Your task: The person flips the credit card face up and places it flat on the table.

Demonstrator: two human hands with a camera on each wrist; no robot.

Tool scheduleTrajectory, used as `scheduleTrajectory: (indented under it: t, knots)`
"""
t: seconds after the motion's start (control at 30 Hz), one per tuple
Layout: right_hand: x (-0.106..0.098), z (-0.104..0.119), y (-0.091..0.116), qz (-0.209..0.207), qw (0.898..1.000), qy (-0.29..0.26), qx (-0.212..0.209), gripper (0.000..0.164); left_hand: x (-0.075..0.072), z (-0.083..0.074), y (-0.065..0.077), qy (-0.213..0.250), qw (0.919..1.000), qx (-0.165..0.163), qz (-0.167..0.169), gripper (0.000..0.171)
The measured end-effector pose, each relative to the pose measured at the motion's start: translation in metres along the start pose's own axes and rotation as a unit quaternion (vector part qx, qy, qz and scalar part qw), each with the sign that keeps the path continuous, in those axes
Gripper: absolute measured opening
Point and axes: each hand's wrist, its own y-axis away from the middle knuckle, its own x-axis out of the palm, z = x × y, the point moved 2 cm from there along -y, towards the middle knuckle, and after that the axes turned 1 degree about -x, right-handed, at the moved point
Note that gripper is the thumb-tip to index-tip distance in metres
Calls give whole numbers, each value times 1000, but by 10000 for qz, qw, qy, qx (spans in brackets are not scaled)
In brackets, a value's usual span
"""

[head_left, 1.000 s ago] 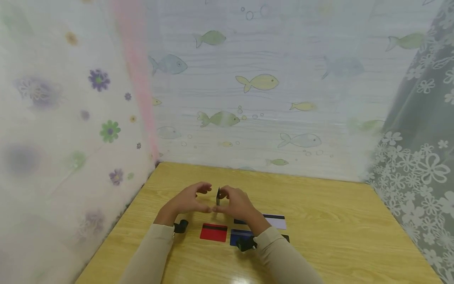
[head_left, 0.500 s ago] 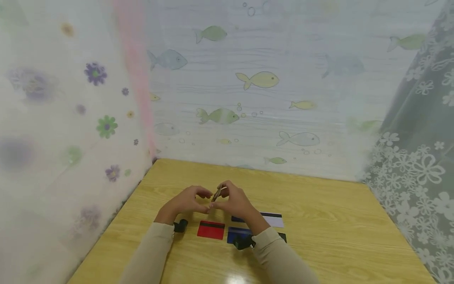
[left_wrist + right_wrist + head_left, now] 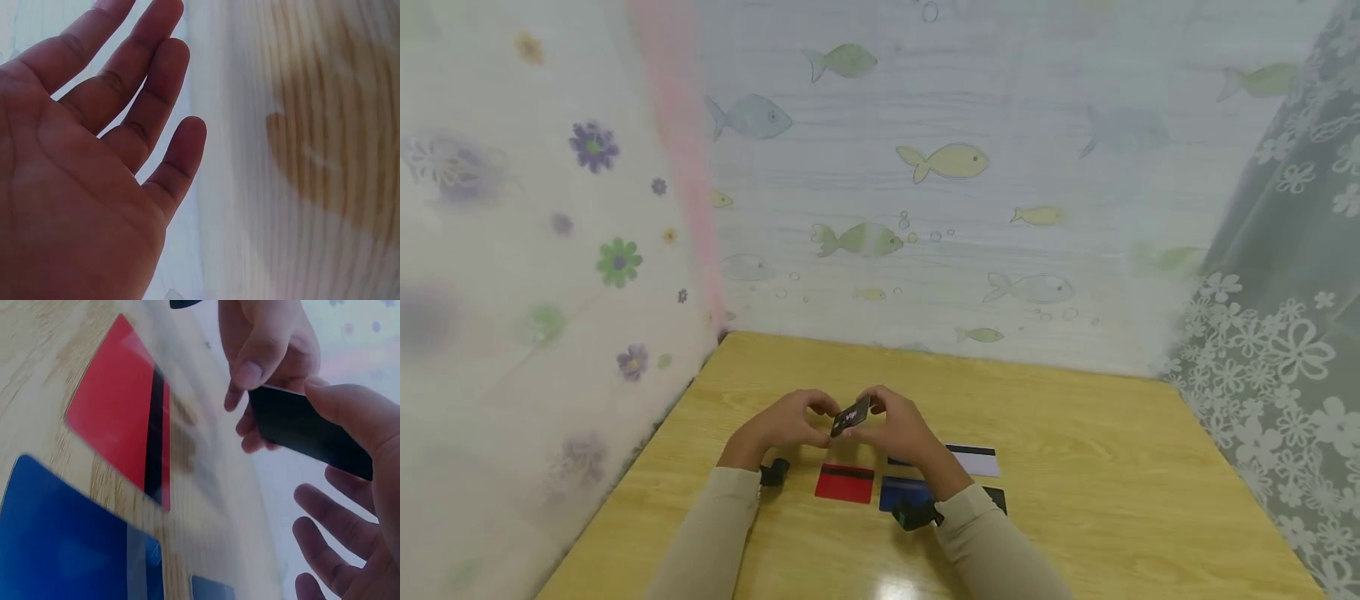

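My right hand (image 3: pixel 897 427) pinches a black card (image 3: pixel 852 415) at its right end, between thumb and fingers. Light "VIP" lettering shows on the card's face, which is tilted toward the head camera. My left hand (image 3: pixel 786 421) is at the card's other end, fingers loosely spread. In the right wrist view its thumb tip is right at the corner of the black card (image 3: pixel 306 428). The left wrist view shows my left fingers (image 3: pixel 156 100) relaxed, with no card visible there. A red card (image 3: pixel 845 484) with a black stripe lies on the table just nearer.
Right of the red card lie a blue card (image 3: pixel 897 492), a white striped card (image 3: pixel 976 461) and a dark card (image 3: pixel 996 498). Another dark card is mostly hidden behind my right hand. Fish-patterned curtain (image 3: pixel 865 167) hangs behind the wooden table (image 3: pixel 1075 467).
The black card has turned from edge-on upright to tilted, so its lettered face now shows. My left hand has stayed close to its left end, and the right keeps its pinch.
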Motion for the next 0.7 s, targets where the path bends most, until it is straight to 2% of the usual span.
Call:
scheduleTrajectory:
  t: [0.2,0.33,0.5,0.7]
  knots:
    - [-2,-5,4,16,9997,69,-228,47,-4,5,3,3,9999,-102,-59,43]
    - [-9,-12,8,-124,9968,740,-272,48,-2,7,3,88,9999,-52,-16,44]
    - [-13,-17,14,-141,9851,1673,-368,55,0,8,2,44,9999,-105,-26,47]
    - [-9,-20,19,-57,9807,1926,-337,60,-1,9,2,-37,9996,-264,-53,48]
